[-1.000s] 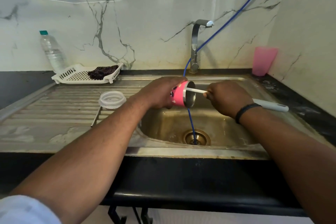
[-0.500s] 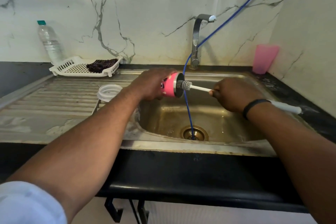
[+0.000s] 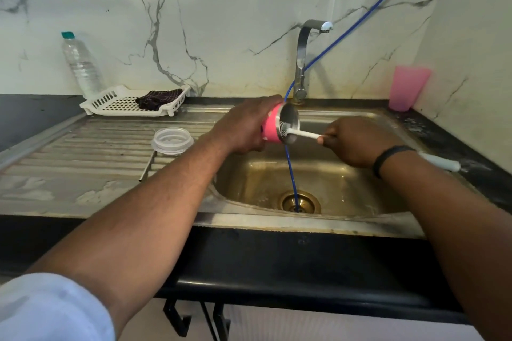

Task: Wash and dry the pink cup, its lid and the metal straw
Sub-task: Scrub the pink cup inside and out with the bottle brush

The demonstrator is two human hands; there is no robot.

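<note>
A marble wall is backing the steel sink you are working over. Your left hand is grasping the pink cup on its side above the basin, mouth turned toward your right hand, which is clenching the bottle brush with its bristles inside the cup. Left of your left grip, the clear lid and metal straw are lying on the drainboard.
</note>
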